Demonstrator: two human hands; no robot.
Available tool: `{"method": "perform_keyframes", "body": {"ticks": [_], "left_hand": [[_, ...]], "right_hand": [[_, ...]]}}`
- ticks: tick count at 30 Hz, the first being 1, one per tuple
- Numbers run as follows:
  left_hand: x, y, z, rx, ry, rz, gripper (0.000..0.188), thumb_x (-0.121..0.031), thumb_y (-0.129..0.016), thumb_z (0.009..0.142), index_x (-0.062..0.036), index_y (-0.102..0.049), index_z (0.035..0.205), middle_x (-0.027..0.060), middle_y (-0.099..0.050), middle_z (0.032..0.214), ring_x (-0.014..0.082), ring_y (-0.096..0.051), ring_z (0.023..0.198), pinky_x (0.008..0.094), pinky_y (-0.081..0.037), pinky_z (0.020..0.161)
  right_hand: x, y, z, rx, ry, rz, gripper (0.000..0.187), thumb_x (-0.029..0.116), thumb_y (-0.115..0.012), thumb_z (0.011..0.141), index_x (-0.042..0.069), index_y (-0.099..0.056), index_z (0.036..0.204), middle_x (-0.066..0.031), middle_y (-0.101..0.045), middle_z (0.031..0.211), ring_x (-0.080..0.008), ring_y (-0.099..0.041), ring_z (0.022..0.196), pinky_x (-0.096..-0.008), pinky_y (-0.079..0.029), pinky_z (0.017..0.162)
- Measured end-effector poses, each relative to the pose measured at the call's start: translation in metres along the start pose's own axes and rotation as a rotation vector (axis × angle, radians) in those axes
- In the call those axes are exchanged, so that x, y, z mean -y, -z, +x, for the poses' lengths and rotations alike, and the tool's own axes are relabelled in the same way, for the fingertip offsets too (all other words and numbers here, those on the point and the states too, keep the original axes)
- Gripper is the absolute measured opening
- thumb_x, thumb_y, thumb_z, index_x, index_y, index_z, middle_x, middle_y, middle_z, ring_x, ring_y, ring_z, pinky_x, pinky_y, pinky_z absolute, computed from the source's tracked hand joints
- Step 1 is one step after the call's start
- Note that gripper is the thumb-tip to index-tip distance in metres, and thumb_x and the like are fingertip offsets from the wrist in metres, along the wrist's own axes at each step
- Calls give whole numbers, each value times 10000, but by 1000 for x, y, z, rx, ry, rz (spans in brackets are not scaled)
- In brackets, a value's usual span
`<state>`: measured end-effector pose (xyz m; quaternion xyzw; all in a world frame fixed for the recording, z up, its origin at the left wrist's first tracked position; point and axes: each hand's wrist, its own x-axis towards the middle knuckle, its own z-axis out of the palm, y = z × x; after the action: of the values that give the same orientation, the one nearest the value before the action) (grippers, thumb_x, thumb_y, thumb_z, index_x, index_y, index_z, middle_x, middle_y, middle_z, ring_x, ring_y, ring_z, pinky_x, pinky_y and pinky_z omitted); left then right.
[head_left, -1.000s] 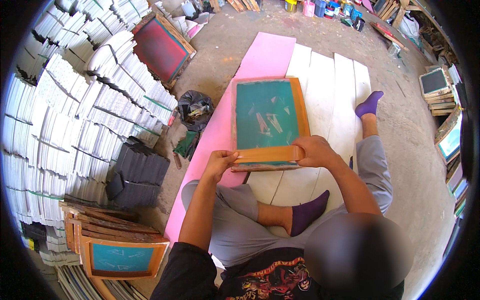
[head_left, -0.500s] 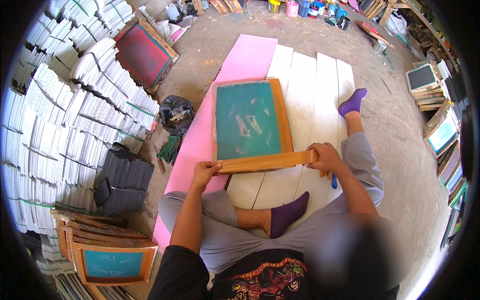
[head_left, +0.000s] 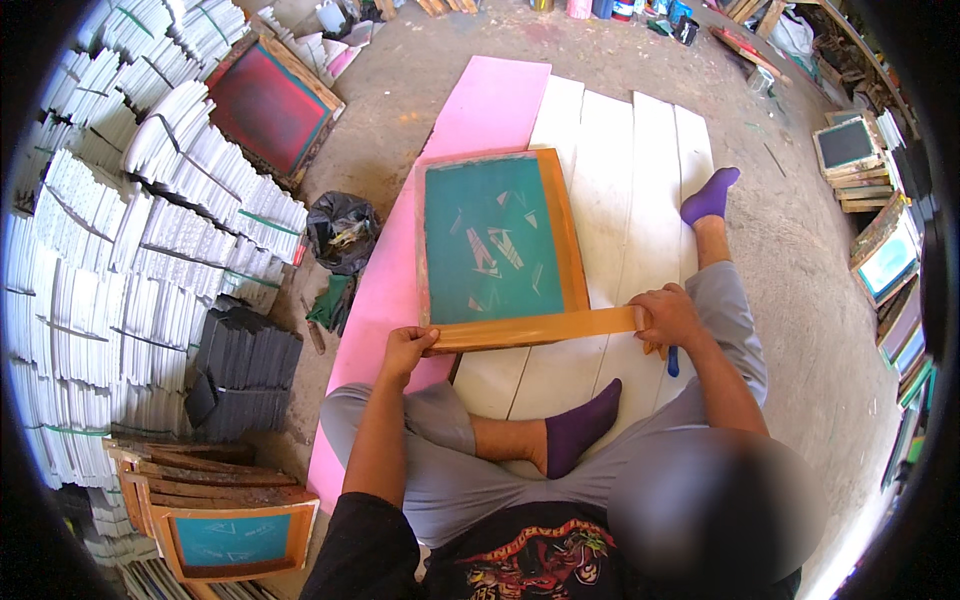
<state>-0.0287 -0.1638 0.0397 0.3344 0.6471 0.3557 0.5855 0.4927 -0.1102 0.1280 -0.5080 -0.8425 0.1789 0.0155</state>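
A screen-printing frame (head_left: pixel 482 235) with teal mesh and pale angular marks lies on the boards before me. Brown tape covers its right side. Another strip of brown tape (head_left: pixel 540 328) stretches along the near edge and runs past the right corner. My left hand (head_left: pixel 407 352) pinches the strip's left end at the frame's near left corner. To the right, beyond the frame, my right hand (head_left: pixel 668 316) is closed round the other end; whether a roll sits inside the fingers is hidden. Below that hand show a blue handle-like piece (head_left: pixel 673 362) and some orange bits.
Pink and white boards (head_left: pixel 640 200) lie beneath the frame and my legs. Tied paper stacks (head_left: pixel 80 260) rise at left, near a black bag (head_left: pixel 342 232) of rubbish. More framed screens (head_left: pixel 235 535) stand lower left and along the right side. Paint cans (head_left: pixel 622 8) line the far floor.
My right hand has moved slightly right, and more tape now spans past the frame's right corner. The left hand keeps its pinch at the left end. The view has shifted a little.
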Motion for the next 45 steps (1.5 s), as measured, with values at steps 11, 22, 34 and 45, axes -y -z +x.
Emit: {"method": "perform_keyframes", "body": {"ticks": [11, 22, 34, 45], "left_hand": [[5, -1, -5, -114, 52, 66, 241, -214, -778, 908, 20, -722, 910, 69, -691, 739, 122, -596, 569, 255, -488, 539], [24, 9, 0, -242, 19, -104, 219, -208, -743, 938, -10, -681, 869, 30, -632, 748, 104, -541, 624, 265, -458, 576], [35, 1, -6, -367, -89, 64, 258, -203, -774, 913, 45, -708, 884, 56, -649, 696, 113, -573, 550, 269, -466, 496], [59, 15, 3, -430, -40, 15, 288, -243, -699, 972, 42, -713, 938, 59, -659, 725, 138, -583, 563, 292, -474, 497]], "right_hand": [[1, -9, 8, -38, -30, 153, 568, 337, -895, 598, 121, -686, 1080, -85, -702, 1011, -295, -650, 966, -417, -451, 972], [10, -31, 14, -109, 77, 172, 621, 442, -878, 636, 103, -674, 1114, -118, -696, 1078, -332, -643, 1041, -453, -439, 989], [2, -41, 12, -111, 88, 128, 655, 490, -878, 632, 126, -670, 1135, -111, -685, 1052, -335, -640, 1015, -455, -458, 960], [13, -45, 24, -183, 151, 95, 611, 500, -885, 613, 140, -685, 1065, -72, -683, 952, -277, -649, 904, -400, -459, 884]]}}
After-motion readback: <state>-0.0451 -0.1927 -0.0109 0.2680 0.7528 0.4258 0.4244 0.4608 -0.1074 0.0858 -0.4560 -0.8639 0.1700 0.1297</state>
